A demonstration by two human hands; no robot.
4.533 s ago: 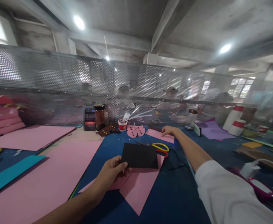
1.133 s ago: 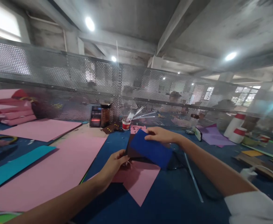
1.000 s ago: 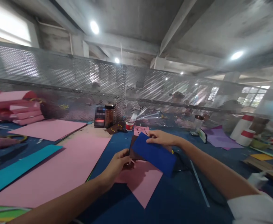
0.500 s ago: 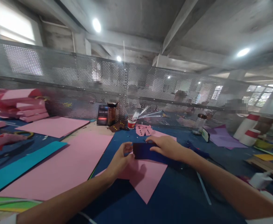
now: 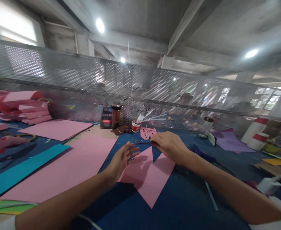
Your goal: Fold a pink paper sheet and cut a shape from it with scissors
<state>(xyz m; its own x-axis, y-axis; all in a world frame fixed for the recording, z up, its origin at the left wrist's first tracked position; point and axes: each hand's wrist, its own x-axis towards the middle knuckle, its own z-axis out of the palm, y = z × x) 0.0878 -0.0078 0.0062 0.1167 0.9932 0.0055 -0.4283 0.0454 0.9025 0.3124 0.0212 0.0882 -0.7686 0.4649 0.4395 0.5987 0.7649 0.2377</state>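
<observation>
A thin dark edge, which looks like a dark flat piece seen edge-on, spans the gap between my hands. My left hand has its thumb and a finger at the left end, with the other fingers spread. At the right end, my right hand pinches it with curled fingers. Below lies pink paper with pointed corners and a notch, on the blue table. Just behind the hands sits a small pink piece with black dots.
Large pink sheets and a teal strip lie left, near a pink glue gun. A red-white cup holds clear sticks. To the right are a blue tool, a phone and purple paper.
The dark piece has tilted from showing its broad face to nearly edge-on. My right hand has curled and moved slightly left; my left hand's fingers have spread.
</observation>
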